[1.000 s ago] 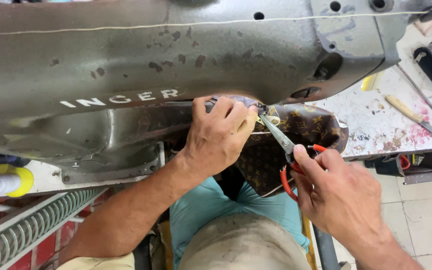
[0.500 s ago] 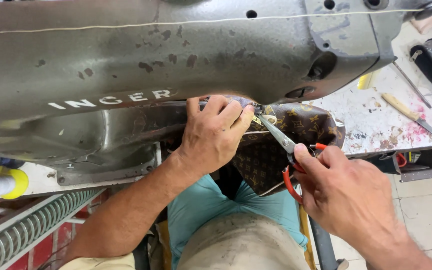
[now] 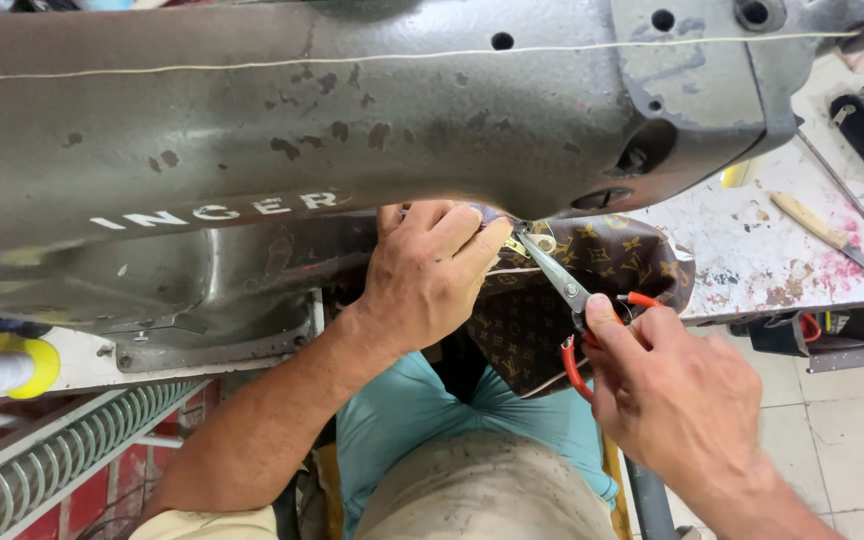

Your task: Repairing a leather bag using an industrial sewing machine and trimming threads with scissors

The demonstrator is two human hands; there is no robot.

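Scissors (image 3: 574,300) with red handles sit gripped in the right hand (image 3: 677,395), long axis slanting, blades pointing up-left from those fingers toward the left hand's fingertips. Left hand (image 3: 422,280) closes its fingers on the brown patterned bag (image 3: 612,265) under the grey sewing machine (image 3: 352,120).

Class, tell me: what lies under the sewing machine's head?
Under the sewing machine, the left hand presses the brown patterned bag; scissors in the right hand reach in. The needle is hidden.
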